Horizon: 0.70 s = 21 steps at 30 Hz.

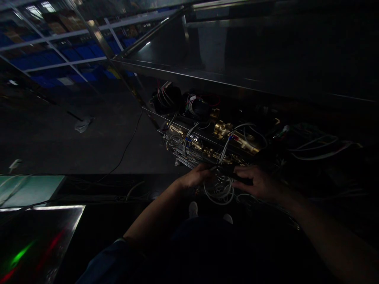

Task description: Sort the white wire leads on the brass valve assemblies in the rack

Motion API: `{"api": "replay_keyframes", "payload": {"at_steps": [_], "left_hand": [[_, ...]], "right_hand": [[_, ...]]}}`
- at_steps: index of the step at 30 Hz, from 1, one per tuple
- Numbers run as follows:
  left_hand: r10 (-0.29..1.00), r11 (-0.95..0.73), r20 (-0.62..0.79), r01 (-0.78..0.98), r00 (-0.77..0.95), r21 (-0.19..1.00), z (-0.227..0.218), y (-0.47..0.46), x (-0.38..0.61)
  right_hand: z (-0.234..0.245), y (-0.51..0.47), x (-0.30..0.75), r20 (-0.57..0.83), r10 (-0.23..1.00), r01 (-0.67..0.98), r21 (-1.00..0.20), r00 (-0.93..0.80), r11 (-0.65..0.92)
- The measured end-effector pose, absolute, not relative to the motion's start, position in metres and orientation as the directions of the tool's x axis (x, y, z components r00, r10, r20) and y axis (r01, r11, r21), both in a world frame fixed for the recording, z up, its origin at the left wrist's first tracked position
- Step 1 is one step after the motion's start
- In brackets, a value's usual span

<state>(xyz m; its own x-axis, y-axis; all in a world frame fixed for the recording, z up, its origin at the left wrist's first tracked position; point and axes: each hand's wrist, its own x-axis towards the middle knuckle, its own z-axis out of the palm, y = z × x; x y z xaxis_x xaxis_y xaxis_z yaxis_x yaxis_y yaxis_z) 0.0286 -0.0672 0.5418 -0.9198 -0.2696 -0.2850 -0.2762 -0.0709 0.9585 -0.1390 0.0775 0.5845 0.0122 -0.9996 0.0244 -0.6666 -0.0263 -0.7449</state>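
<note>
We counted two hands: left hand (197,176) and right hand (259,183) curled on one wire coil (219,190) at six o'clock below the brass valves (225,136); coil axis unclear.

Single head-worn view, looking forward and steeply down. Near field: left hand (197,176), right hand (258,182) at wiring assembly (207,142). Far field, upper left: shelving (59,51). Scene dim.
</note>
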Motion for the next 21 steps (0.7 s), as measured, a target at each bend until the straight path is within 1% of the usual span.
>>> {"api": "replay_keyframes", "payload": {"at_steps": [2, 3, 4, 5, 6, 7, 9, 11, 13, 15, 16, 17, 19, 21], "left_hand": [[-0.311, 0.048, -0.172, -0.196, -0.935, 0.980, 0.543, -0.061, 0.031], [-0.342, 0.154, -0.091, -0.152, -0.935, 0.976, 0.543, -0.056, 0.033], [-0.372, 0.282, -0.019, -0.132, -0.928, 0.950, 0.544, -0.049, 0.035], [-0.393, 0.410, 0.029, -0.146, -0.919, 0.900, 0.544, -0.042, 0.036], [-0.403, 0.517, 0.048, -0.184, -0.914, 0.836, 0.544, -0.034, 0.037], [-0.406, 0.597, 0.047, -0.226, -0.913, 0.769, 0.543, -0.026, 0.038], [-0.394, 0.694, 0.043, -0.266, -0.918, 0.669, 0.539, -0.014, 0.038], [-0.346, 0.768, 0.083, -0.232, -0.934, 0.597, 0.529, -0.009, 0.043], [-0.254, 0.836, 0.131, -0.150, -0.958, 0.527, 0.510, -0.010, 0.056], [-0.145, 0.859, 0.119, -0.065, -0.982, 0.509, 0.481, -0.013, 0.079], [-0.133, 0.840, 0.086, -0.066, -0.987, 0.539, 0.464, -0.016, 0.093], [-0.174, 0.795, 0.032, -0.121, -0.984, 0.594, 0.447, -0.019, 0.108], [-0.374, 0.625, -0.124, -0.348, -0.919, 0.699, 0.416, -0.030, 0.137], [-0.536, 0.495, -0.166, -0.468, -0.828, 0.732, 0.396, -0.050, 0.153]], "right_hand": [[0.583, 0.075, -0.133, 0.120, -0.972, -0.682, -0.730, -0.200, 0.050], [0.581, 0.073, -0.129, 0.160, -0.934, -0.677, -0.728, -0.319, 0.107], [0.579, 0.070, -0.126, 0.182, -0.888, -0.664, -0.729, -0.422, 0.166], [0.576, 0.066, -0.122, 0.186, -0.845, -0.647, -0.729, -0.502, 0.223], [0.572, 0.062, -0.118, 0.178, -0.812, -0.631, -0.727, -0.556, 0.272], [0.569, 0.058, -0.114, 0.167, -0.788, -0.614, -0.727, -0.592, 0.308], [0.562, 0.051, -0.110, 0.129, -0.766, -0.561, -0.757, -0.629, 0.334], [0.557, 0.047, -0.109, 0.084, -0.750, -0.475, -0.818, -0.657, 0.325], [0.553, 0.047, -0.113, 0.061, -0.726, -0.407, -0.858, -0.685, 0.313], [0.553, 0.050, -0.118, 0.075, -0.698, -0.402, -0.859, -0.712, 0.318], [0.554, 0.051, -0.121, 0.085, -0.694, -0.420, -0.846, -0.715, 0.329], [0.555, 0.052, -0.123, 0.093, -0.696, -0.445, -0.827, -0.712, 0.344], [0.557, 0.053, -0.125, 0.108, -0.716, -0.510, -0.775, -0.689, 0.374], [0.558, 0.052, -0.125, 0.119, -0.731, -0.562, -0.724, -0.672, 0.399]]}}
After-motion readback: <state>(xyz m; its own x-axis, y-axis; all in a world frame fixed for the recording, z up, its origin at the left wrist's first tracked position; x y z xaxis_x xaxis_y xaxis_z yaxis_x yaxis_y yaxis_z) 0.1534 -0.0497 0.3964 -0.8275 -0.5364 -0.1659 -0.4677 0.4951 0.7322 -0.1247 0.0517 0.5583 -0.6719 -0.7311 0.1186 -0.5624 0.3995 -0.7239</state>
